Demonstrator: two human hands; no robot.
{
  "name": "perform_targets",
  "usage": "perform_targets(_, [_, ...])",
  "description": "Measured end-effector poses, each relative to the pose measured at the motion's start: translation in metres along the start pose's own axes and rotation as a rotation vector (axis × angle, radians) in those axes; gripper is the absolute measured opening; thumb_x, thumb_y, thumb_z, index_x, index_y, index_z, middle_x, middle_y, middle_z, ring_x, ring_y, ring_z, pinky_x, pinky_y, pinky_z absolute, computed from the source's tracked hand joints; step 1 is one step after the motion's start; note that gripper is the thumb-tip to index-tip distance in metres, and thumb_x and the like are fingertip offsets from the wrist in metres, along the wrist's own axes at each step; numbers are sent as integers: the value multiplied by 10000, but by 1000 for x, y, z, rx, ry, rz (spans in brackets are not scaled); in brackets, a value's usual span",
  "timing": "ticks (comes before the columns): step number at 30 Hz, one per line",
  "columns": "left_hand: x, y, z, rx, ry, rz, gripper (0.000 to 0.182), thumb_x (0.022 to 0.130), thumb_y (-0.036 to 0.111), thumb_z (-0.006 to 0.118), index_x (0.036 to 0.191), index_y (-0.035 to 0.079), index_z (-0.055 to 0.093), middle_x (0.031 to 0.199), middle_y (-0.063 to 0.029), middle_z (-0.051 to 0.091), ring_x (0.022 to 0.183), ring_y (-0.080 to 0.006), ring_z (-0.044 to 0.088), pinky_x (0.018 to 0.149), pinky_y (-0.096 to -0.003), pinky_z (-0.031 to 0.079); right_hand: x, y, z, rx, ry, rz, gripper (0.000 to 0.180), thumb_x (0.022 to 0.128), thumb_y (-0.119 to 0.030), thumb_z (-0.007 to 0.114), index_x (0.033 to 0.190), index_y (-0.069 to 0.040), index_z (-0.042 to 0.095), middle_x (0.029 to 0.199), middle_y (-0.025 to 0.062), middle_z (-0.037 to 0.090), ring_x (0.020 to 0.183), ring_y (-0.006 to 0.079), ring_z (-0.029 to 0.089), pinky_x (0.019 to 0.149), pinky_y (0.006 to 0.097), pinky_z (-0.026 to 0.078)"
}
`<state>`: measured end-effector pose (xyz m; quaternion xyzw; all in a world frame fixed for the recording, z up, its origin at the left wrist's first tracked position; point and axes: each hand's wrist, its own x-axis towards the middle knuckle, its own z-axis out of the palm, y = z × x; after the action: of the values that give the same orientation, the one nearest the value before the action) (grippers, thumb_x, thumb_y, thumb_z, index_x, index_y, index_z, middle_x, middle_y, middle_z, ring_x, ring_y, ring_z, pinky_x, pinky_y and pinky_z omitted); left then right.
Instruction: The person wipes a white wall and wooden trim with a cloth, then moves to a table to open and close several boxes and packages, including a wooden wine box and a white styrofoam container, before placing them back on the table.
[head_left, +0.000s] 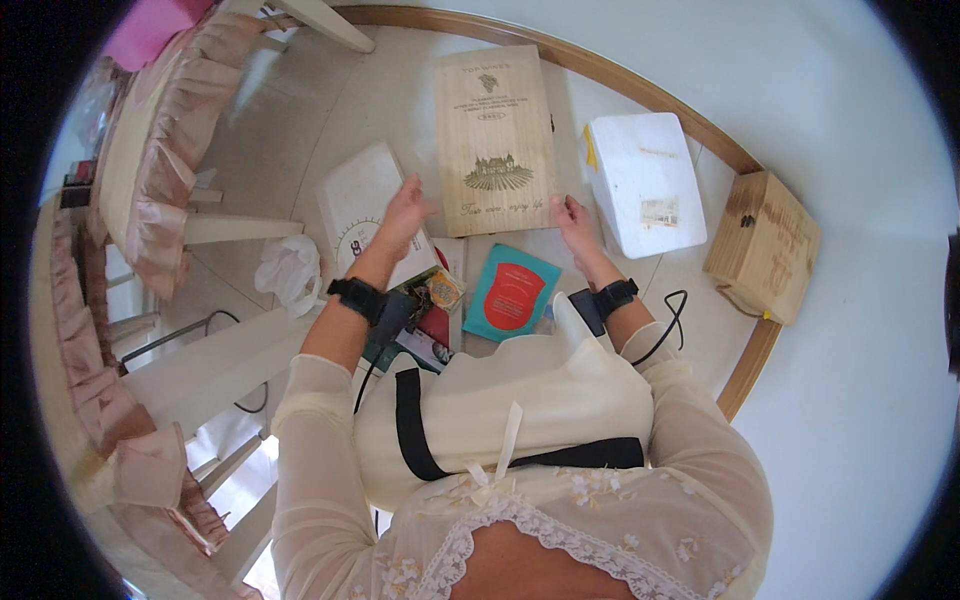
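Note:
A pale wooden wine box (496, 139) with printed lettering and a vineyard picture lies before me on the floor. My right hand (576, 223) is at its near right corner, thumb against the edge and fingers apart from it. Off the box's left side is my left hand (405, 217), slightly blurred, thumb and fingers spread. Beneath the left hand lies a white box (361, 191) with printing on its lid. A teal pouch with a red panel (512, 291) rests between my forearms.
A white foam box (651, 184) and a smaller wooden box (763, 247) stand along the wall at right. Mixed packages (431, 311) and a white plastic bag (289, 276) lie on the left. Chair legs (240, 229) and a ruffled cloth (161, 187) border that side.

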<state>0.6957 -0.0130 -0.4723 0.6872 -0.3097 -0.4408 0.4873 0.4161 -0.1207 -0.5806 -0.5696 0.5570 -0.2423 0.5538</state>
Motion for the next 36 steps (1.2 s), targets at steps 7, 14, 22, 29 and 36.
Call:
perform_targets(7, [13, -20, 39, -208, -158, -384, 489, 689, 95, 547, 1157, -7, 450, 1103, -106, 508, 1027, -256, 457, 930, -371, 342, -4, -24, -3, 272, -170, -39, 800, 904, -592, 353, 1365, 59, 288, 1438, 205, 257, 1325, 266, 267, 1081, 334, 205])
perform_targets(14, [-7, 6, 46, -338, -214, -368, 504, 646, 47, 535, 1147, 19, 484, 1051, -99, 528, 998, -248, 480, 895, -346, 383, -14, -35, 3, 439, -320, -102, 801, 916, -599, 297, 1399, 35, 218, 1455, 148, 247, 1337, 215, 228, 1096, 329, 168])
perform_targets(22, [-14, 20, 46, -279, -320, -295, 655, 649, 47, 526, 1288, 59, 384, 1142, -72, 516, 1040, -203, 476, 905, -300, 368, -18, -28, -5, 535, -367, 21, 779, 882, -662, 239, 1429, -108, 219, 1458, 57, 278, 1337, 184, 237, 1100, 428, 136])
perform_targets(29, [-27, 36, 53, -124, -319, -272, 753, 645, 17, 514, 1365, 73, 299, 1185, -99, 501, 1070, -206, 459, 912, -283, 358, -35, -50, -20, 587, -353, 73, 860, 845, -711, 263, 1428, -81, 211, 1453, 73, 279, 1332, 214, 255, 1089, 439, 169])
perform_targets(36, [-29, 23, 60, -206, -284, -324, 816, 619, -4, 546, 1368, 80, 233, 1102, -107, 504, 953, -199, 491, 779, -281, 430, -33, -41, -26, 507, -337, 128, 859, 843, -709, 273, 1420, -74, 234, 1439, 88, 309, 1326, 213, 270, 1083, 443, 180])
